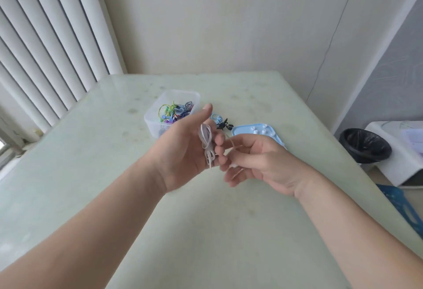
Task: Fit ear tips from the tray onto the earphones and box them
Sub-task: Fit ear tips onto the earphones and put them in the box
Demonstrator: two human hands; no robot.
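Above the middle of the table my left hand [185, 149] holds a looped bundle of pale pink earphone cable [207, 145] against its fingers, thumb raised. Close beside it my right hand [254, 162] pinches the free end of the same cable, fingers curled; the earbud itself is blurred. Behind the right hand lies a light blue tray [242, 129] with several white ear tips [263, 128]. A clear plastic box [160, 114] behind the left hand contains several coloured earphones. A blue-and-black earphone [220, 121] lies on the table between box and tray.
The pale green table [206, 220] stands against a cream wall, with vertical blinds on the left. Off its right edge are a black-lined bin [365, 145], a white appliance [400, 151] and a blue object [402, 206] on the floor.
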